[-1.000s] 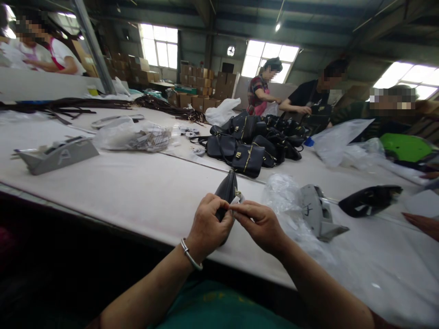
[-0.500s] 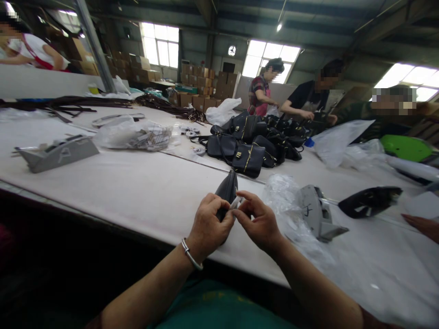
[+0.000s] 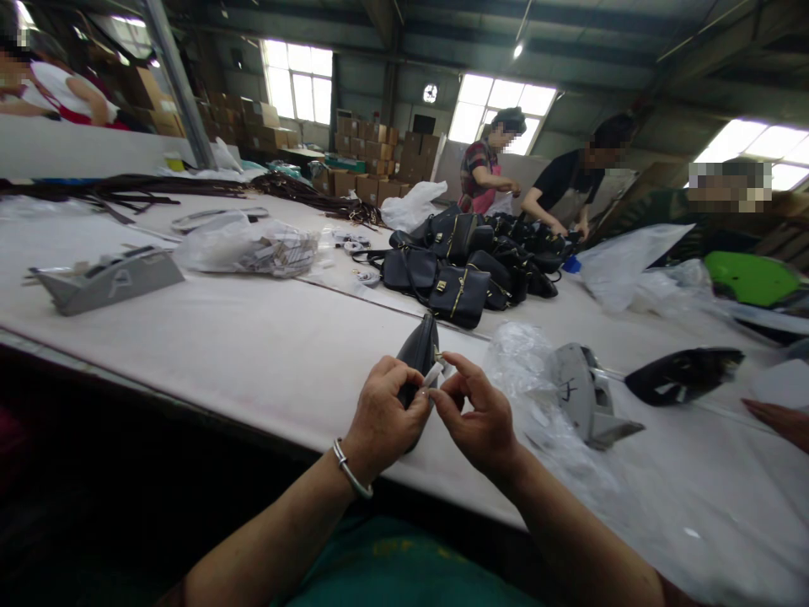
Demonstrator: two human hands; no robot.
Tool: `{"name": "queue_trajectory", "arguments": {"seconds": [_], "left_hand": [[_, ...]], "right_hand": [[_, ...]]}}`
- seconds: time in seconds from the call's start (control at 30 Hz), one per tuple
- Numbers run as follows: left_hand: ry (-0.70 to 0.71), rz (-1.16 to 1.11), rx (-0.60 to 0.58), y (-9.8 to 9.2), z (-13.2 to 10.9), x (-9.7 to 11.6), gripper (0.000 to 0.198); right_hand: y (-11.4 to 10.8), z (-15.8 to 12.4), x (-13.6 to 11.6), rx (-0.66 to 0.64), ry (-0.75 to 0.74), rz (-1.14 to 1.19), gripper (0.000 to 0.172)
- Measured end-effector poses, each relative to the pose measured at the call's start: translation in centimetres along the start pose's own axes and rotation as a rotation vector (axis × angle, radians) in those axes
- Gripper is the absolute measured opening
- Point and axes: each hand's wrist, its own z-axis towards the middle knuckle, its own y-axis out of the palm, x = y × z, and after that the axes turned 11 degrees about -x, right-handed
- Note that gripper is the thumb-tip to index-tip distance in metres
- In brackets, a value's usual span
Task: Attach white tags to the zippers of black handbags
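Note:
Near the table's front edge, a small black leather bag (image 3: 417,344) stands on edge with its narrow side and zipper toward me. My left hand (image 3: 388,409) is wrapped round its near part, the thumb and forefinger closed by a short white strip (image 3: 433,375). My right hand (image 3: 477,413) meets it from the right. Its thumb touches the strip's lower end, while its curved forefinger lies by the upper end and a small metal zipper pull (image 3: 438,356). Exactly how the strip sits between the fingertips is partly hidden.
Black bags (image 3: 458,295) are heaped beyond my hands. Tape dispensers stand left (image 3: 114,282) and right (image 3: 585,396), the right one beside crumpled clear plastic (image 3: 522,358). A plastic bag of paper tags (image 3: 265,251) lies left. Co-workers (image 3: 562,190) stand across the table; another person's hand (image 3: 777,421) shows right.
The white strip stands out more clearly between my fingertips, and my right forefinger has shifted slightly. Across the table, a co-worker's hands have lowered to the bag heap.

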Motion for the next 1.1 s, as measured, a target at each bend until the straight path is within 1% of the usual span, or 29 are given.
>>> {"name": "queue_trajectory", "arguments": {"seconds": [0.13,0.2,0.57,0.73,0.9,1.0,1.1], "left_hand": [[0.006,0.008,0.003,0.1,0.0,0.0,0.004],[0.006,0.012,0.002,0.1,0.1,0.0,0.004],[-0.005,0.019,0.004,0.1,-0.1,0.0,0.003],[-0.004,0.019,0.014,0.1,-0.1,0.1,0.003],[0.01,0.017,0.006,0.1,-0.1,0.1,0.006],[0.016,0.018,0.013,0.2,0.0,0.1,0.007],[0.011,0.02,0.019,0.3,0.0,0.1,0.005]], "right_hand": [[-0.3,0.3,0.2,0.035,-0.107,-0.129,0.053],[-0.3,0.4,0.5,0.044,-0.13,-0.155,0.053],[0.2,0.3,0.6,0.042,-0.054,-0.116,0.045],[0.2,0.3,0.4,0.014,0.064,-0.059,0.041],[-0.3,1.0,-0.3,-0.049,0.26,0.002,0.043],[-0.4,1.7,-0.7,-0.1,0.376,-0.006,0.046],[-0.3,2.0,-1.0,-0.121,0.448,-0.044,0.045]]}}
